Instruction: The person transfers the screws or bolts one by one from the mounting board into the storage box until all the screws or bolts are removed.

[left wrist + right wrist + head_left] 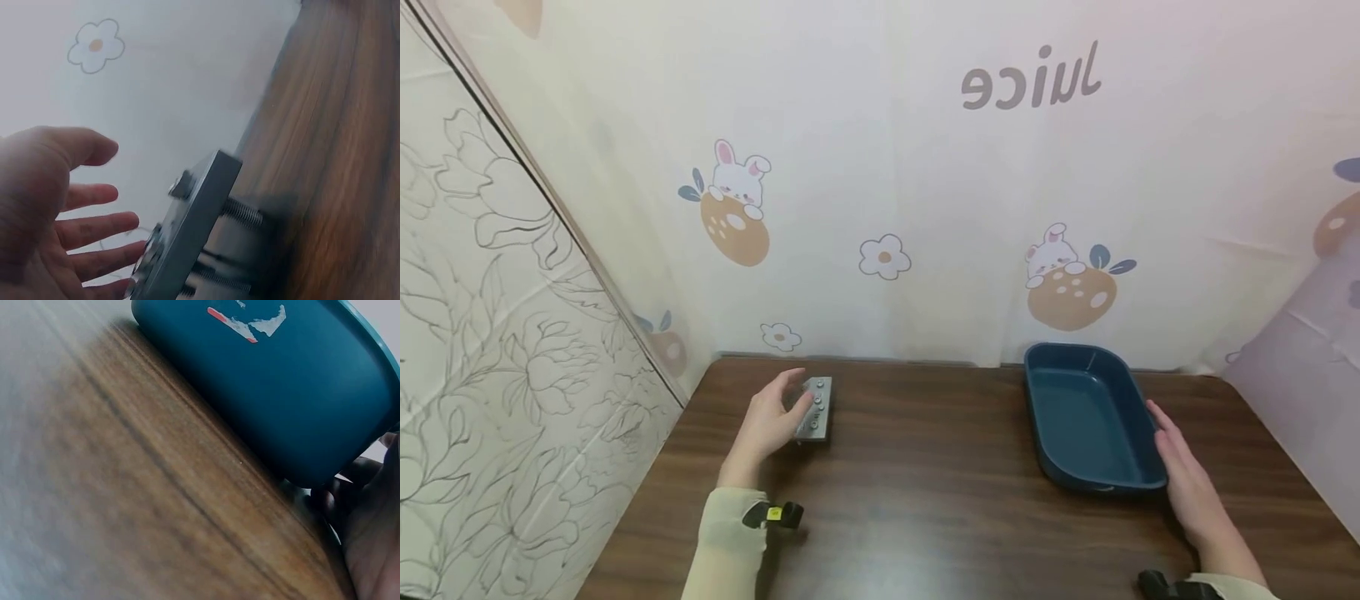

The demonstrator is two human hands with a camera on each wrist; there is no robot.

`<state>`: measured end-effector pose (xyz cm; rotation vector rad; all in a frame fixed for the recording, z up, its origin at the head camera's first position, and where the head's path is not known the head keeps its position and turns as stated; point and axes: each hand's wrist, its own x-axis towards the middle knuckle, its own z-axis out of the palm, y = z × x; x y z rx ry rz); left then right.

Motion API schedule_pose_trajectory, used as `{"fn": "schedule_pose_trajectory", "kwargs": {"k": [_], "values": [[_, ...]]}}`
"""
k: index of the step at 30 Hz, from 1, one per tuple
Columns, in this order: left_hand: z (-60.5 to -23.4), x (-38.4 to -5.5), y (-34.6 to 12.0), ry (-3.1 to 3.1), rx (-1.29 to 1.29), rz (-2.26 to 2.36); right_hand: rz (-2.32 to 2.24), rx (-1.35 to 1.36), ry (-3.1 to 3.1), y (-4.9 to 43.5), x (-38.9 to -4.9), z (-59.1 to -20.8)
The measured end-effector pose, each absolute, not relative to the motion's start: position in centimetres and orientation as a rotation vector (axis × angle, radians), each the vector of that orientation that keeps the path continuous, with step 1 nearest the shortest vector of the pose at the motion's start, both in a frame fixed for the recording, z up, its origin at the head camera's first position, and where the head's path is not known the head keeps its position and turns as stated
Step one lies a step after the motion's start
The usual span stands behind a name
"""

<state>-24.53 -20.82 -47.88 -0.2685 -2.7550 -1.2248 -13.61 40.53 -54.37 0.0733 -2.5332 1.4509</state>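
At left on the worktop [925, 467], the left hand [771, 419] has its fingers spread beside a thick metal plate [823, 412], contact unconfirmed; judged heavy and rigid, the plate is best taken by its long edges, clear of the protruding bolts [244, 211]. At right, the right hand [1191, 483] rests extended fingers against a blue baking dish [1086, 421], judged stiff and smooth, best held under its rim.

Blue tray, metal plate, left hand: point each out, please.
Blue tray [1090, 417]: head view, bare inner floor.
Metal plate [197, 226]: left wrist view, middle of its narrow side edge.
Left hand [771, 420]: head view, back of the hand.
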Motion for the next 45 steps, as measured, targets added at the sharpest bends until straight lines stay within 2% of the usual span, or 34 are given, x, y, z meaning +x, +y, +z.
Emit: {"fn": "schedule_pose_trajectory", "kwargs": {"k": [7, 20, 29, 45], "values": [[-48.1, -25.4, -19.3, -2.748, -0.198, -1.127, 1.419, 0.009, -2.605, 40.4, -13.7, -53.9], [-49.1, -26.6, -18.4, -2.759, -0.121, -1.09, 1.473, 0.05, -2.574, 41.1, -13.8, -54.4], [-49.2, -26.7, -16.7, -2.71, 0.024, -0.918, 1.487, 0.039, -2.559, 40.7, -14.0, -54.6], [-49.5, -26.8, -15.8, -2.665, 0.151, -0.922, 1.497, 0.016, -2.588, 40.6, -14.0, -54.0]]}}
